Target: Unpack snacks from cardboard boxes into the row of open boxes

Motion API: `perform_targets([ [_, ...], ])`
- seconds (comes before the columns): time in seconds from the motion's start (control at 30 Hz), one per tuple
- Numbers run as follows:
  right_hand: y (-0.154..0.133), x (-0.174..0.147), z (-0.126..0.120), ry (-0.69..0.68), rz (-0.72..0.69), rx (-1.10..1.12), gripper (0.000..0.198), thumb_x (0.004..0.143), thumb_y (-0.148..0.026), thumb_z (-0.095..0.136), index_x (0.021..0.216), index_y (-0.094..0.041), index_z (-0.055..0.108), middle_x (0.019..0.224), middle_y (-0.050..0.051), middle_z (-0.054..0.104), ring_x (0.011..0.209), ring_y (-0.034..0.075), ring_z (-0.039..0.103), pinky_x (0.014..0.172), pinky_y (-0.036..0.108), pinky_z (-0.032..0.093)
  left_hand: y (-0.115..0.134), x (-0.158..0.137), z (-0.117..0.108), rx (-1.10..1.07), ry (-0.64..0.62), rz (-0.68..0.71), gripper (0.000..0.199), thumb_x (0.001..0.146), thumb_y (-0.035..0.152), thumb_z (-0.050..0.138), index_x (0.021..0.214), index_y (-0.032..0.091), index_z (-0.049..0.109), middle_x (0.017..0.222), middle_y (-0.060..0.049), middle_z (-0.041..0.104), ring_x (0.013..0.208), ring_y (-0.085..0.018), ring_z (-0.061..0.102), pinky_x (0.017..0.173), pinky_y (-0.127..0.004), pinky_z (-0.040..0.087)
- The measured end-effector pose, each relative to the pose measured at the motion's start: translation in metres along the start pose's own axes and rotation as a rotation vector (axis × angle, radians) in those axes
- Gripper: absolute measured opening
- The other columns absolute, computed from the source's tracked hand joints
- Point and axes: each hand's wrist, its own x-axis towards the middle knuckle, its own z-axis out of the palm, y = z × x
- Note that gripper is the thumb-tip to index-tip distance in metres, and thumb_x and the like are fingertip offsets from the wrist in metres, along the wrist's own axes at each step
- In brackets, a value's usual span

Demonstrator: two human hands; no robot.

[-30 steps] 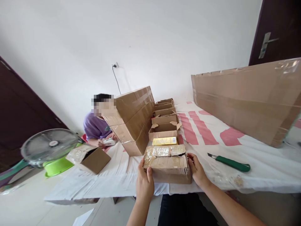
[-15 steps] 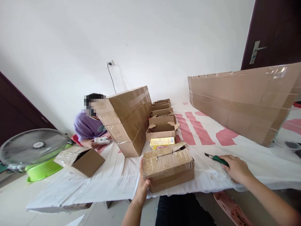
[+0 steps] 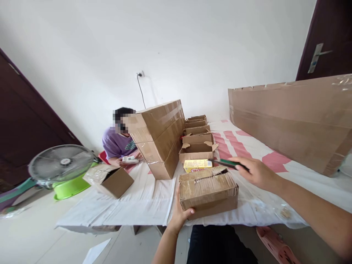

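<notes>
A taped cardboard box (image 3: 210, 194) lies at the near edge of the table, its top seam partly torn open at the back. My left hand (image 3: 180, 212) grips the left end of this box, the thumb on its front face. In my right hand (image 3: 258, 172) is a green utility knife (image 3: 229, 163), its blade pointing left, above the table just behind the box. Beyond the box sits a yellow carton (image 3: 196, 165) with a barcode, partly hidden by it. A row of open cardboard boxes (image 3: 196, 152) runs back from there.
Stacked long cartons (image 3: 156, 143) stand left of the row. A large cardboard panel (image 3: 288, 124) rises on the right. At the left are a smaller box (image 3: 115, 183), a fan (image 3: 64, 161) and a seated person (image 3: 118, 143) holding a white object. A white-and-pink cloth (image 3: 247, 205) covers the table.
My right hand has brought the utility knife left and up, from the right side of the table to behind the box. My left hand still grips the box. The view has turned slightly left.
</notes>
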Motion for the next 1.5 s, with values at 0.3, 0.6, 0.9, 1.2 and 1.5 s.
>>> perform_targets([
  [0.3,-0.078,0.098,0.037,-0.509,-0.383,-0.086,0.021,0.087,-0.022,0.063,0.103,-0.025,0.075,0.093,0.001,0.075,0.085,0.022,0.068,0.072,0.028,0.047,0.013,0.002,0.007,0.0,0.02,0.057,0.122,0.053,0.078,0.072,0.15,0.02,0.026,0.146,-0.019,0.046,0.135,-0.04,0.042,0.114,-0.052,0.03],
  [0.6,-0.052,0.081,0.007,-0.618,-0.293,-0.313,0.017,0.067,-0.011,0.074,0.066,-0.028,0.075,0.055,-0.003,0.064,0.05,0.017,0.055,0.053,0.027,0.033,0.013,0.003,0.005,0.011,0.019,0.049,0.123,0.051,0.08,0.071,0.15,0.02,0.027,0.147,-0.019,0.044,0.138,-0.04,0.038,0.115,-0.051,0.029],
  [0.9,0.005,0.04,-0.077,-0.606,0.01,-0.197,0.02,0.083,-0.024,0.059,0.093,-0.03,0.075,0.085,-0.003,0.072,0.071,0.017,0.063,0.059,0.025,0.041,0.029,0.001,0.007,-0.016,-0.018,0.038,0.121,0.054,0.079,0.07,0.15,0.02,0.026,0.151,-0.019,0.04,0.14,-0.039,0.036,0.114,-0.05,0.033],
  [1.2,0.129,-0.062,-0.031,-0.232,0.276,-0.041,0.028,0.077,-0.036,0.054,0.099,-0.025,0.067,0.089,0.012,0.072,0.078,0.027,0.068,0.066,0.035,0.052,0.021,0.001,0.006,-0.053,-0.025,0.039,0.126,0.054,0.077,0.072,0.153,0.021,0.018,0.156,-0.019,0.031,0.142,-0.039,0.032,0.116,-0.05,0.028],
  [1.5,0.135,-0.086,0.007,-0.269,0.299,-0.151,0.025,0.062,-0.025,0.062,0.087,-0.027,0.069,0.093,0.012,0.072,0.088,0.035,0.068,0.076,0.042,0.054,0.008,0.002,0.005,-0.072,-0.02,0.06,0.122,0.056,0.074,0.074,0.152,0.021,0.021,0.152,-0.018,0.038,0.14,-0.038,0.037,0.115,-0.051,0.031],
])
